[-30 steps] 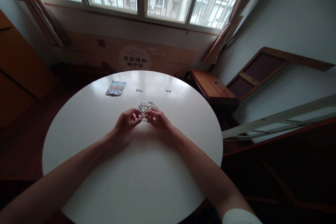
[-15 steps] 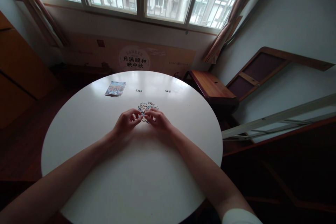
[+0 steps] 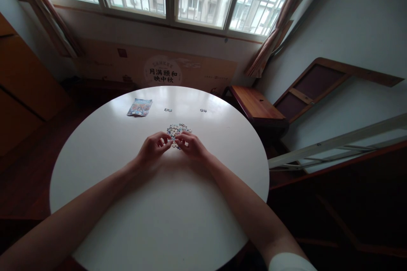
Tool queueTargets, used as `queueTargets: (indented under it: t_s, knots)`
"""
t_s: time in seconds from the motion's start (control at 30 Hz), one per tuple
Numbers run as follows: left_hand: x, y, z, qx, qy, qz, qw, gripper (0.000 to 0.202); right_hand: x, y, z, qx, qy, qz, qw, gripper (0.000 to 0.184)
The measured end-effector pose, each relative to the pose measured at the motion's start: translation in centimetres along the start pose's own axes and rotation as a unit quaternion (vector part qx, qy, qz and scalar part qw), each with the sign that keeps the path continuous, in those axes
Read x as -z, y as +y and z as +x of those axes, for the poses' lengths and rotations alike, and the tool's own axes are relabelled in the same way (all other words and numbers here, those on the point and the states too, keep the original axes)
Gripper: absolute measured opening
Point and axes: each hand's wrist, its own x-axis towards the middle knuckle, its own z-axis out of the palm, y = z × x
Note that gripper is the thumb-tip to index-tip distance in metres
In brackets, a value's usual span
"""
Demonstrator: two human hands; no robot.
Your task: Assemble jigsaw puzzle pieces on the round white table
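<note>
Over the near edge of a pile of small jigsaw puzzle pieces [image 3: 178,128], my two hands meet almost fingertip to fingertip. My left hand [image 3: 155,143] is closed in a pinch on a small bluish puzzle piece [image 3: 173,139]. Closed in the same way, my right hand [image 3: 190,144] pinches at that spot from the other side. Whether one piece or two joined ones lie between the fingertips is too small to tell. Part of the pile is hidden behind the fingers.
On the round white table [image 3: 159,211], a printed picture packet [image 3: 140,107] lies at the far left. Two small clusters of pieces, a left cluster [image 3: 168,110] and a right cluster [image 3: 203,110], lie beyond the pile. A wooden side table [image 3: 257,101] stands behind, to the right.
</note>
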Motion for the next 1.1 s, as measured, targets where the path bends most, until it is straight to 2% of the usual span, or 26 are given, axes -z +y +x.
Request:
queueTargets:
  t_s: [1.1]
  knots:
    - [0.09,0.04,-0.03,-0.002,-0.006,0.001,1.000,0.022,0.21,-0.27,0.02,-0.002,-0.004,-0.002,1.000,0.021]
